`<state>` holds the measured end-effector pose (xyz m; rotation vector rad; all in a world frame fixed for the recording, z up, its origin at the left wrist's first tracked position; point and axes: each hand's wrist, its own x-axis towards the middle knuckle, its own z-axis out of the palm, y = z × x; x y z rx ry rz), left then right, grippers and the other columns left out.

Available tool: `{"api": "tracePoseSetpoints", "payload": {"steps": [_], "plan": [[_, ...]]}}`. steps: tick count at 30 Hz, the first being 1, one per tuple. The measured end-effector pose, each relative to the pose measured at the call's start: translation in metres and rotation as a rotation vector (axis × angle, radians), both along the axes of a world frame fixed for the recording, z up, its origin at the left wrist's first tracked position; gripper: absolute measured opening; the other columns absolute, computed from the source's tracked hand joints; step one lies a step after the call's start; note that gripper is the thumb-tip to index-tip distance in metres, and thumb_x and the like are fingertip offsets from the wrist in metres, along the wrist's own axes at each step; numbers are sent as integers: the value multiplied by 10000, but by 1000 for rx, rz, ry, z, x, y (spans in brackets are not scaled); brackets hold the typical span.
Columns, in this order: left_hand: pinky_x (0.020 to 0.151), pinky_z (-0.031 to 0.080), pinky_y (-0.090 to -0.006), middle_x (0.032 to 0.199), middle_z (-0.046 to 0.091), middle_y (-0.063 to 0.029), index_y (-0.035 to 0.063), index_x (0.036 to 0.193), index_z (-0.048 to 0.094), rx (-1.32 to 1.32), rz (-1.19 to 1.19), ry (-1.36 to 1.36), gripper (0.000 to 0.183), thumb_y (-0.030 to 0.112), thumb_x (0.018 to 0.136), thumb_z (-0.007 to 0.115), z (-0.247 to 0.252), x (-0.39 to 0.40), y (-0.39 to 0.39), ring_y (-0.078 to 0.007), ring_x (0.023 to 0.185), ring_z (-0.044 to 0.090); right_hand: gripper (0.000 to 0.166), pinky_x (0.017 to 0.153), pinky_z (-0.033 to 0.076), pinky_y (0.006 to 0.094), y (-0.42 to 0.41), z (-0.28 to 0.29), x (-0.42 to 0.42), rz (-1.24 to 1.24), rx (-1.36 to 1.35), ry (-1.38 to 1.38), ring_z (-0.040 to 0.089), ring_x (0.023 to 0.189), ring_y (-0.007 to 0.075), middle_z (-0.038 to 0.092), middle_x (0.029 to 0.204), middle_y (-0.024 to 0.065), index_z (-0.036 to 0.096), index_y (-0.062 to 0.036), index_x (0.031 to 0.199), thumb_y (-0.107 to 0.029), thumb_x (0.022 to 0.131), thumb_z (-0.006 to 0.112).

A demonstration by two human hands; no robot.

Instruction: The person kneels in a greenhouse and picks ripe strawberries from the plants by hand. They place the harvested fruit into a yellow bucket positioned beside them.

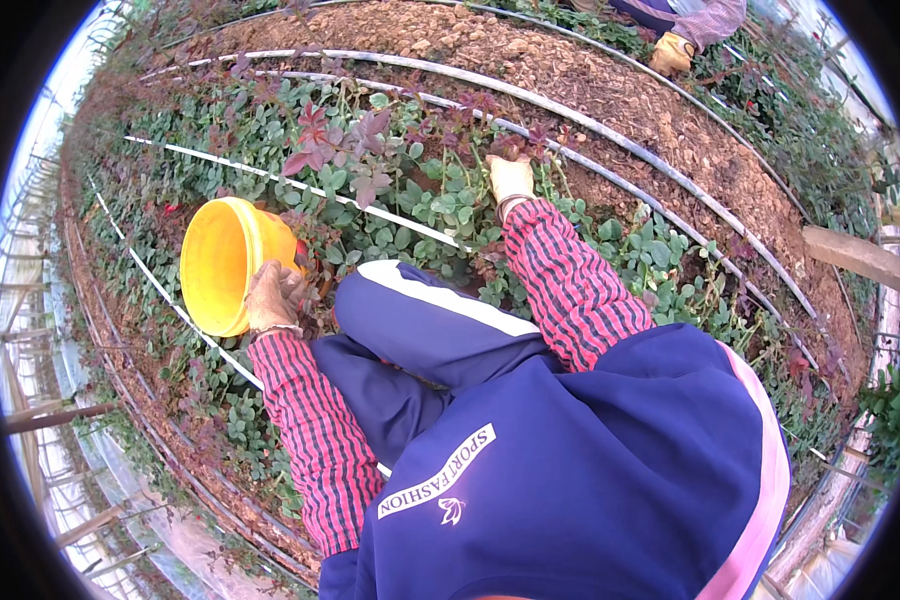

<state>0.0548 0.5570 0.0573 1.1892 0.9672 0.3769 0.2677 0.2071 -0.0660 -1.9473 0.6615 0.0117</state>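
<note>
My left hand, soiled, grips the rim of a yellow plastic bucket beside my bent knee. The bucket tilts with its mouth to the left, and its visible inside holds nothing I can make out. Farther forward, my right hand, in a pale glove, reaches into the rose plants near the bed's far edge. Leaves and dark red shoots cover its fingertips, so whether they grip a stem cannot be seen. Reddish young leaves rise to the left of that hand.
A white line runs through the plants. Beyond them, grey pipes border a soil path. Another person's gloved hand is in the opposite bed. A wooden post stands at right; plastic sheeting lines the left.
</note>
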Motion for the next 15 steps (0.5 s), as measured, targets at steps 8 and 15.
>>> {"api": "tracePoseSetpoints", "payload": {"steps": [8,15], "plan": [[656,554,-308,928,595,-70,37,1233,536,63,-115,-13,358,180,927,654,7,11,-20,-180,712,608,238,788,538,406,-11,-31,-54,208,-40,-521,673,895,335,702,978,149,653,-89,1050,-254,892,585],[598,431,-215,875,618,-5,9,1252,594,55,-903,132,430,120,849,695,3,80,-108,-78,721,548,245,818,513,271,-61,49,-77,226,653,-611,645,931,134,700,1000,44,644,-29,1126,-76,887,666]]}}
